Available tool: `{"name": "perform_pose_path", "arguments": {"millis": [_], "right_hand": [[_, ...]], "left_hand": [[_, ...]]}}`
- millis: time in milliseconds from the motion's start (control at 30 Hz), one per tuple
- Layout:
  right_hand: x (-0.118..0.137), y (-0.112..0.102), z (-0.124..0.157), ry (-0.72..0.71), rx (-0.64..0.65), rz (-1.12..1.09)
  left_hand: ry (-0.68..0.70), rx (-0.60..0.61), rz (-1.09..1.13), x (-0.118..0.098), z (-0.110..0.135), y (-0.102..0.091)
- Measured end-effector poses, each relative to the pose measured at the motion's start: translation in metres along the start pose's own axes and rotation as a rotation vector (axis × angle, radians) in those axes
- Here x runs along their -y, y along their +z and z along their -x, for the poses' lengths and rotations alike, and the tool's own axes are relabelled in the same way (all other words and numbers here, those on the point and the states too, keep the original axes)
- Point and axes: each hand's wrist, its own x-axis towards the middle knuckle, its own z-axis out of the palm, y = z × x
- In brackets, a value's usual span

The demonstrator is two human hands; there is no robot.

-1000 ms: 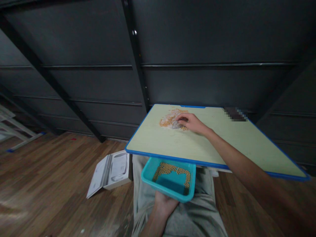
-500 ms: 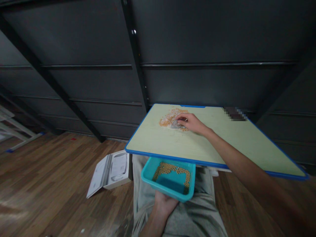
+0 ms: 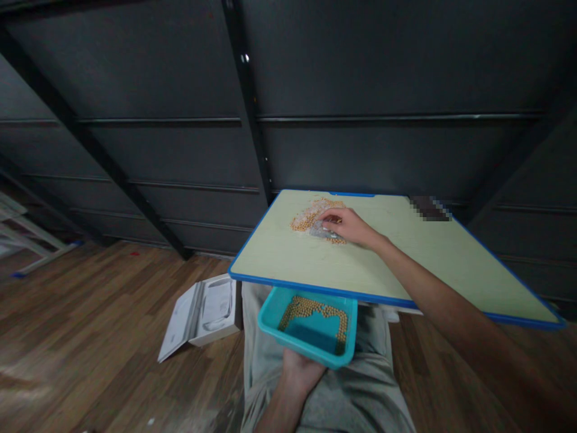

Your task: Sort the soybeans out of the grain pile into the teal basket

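Note:
A pile of small yellow beans (image 3: 306,218) lies at the far left of a pale green table with a blue rim (image 3: 288,280). My right hand (image 3: 348,225) reaches across the table to the pile, its fingers curled on a small greyish thing (image 3: 321,229) among the beans that I cannot make out. Below the table's near edge, my left hand (image 3: 301,371) grips the underside of a turquoise tray (image 3: 270,325). The tray rests over my lap and holds several of the same beans along its far side.
An open white box (image 3: 201,314) lies on the wooden floor left of my legs. A dark panelled wall with a black post stands behind the table. A white frame lies on the floor at far left. The table's right half is bare.
My right hand has shifted slightly toward me and left over the beans, dragging the greyish thing with it. The left hand and tray have stayed still.

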Motion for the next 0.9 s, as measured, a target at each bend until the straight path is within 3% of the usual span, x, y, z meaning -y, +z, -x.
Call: {"name": "perform_pose_path", "arguments": {"millis": [900], "right_hand": [[0.014, 0.006, 0.003, 0.009, 0.096, -0.055]], "left_hand": [[0.0, 0.02, 0.003, 0.001, -0.001, -0.006]]}}
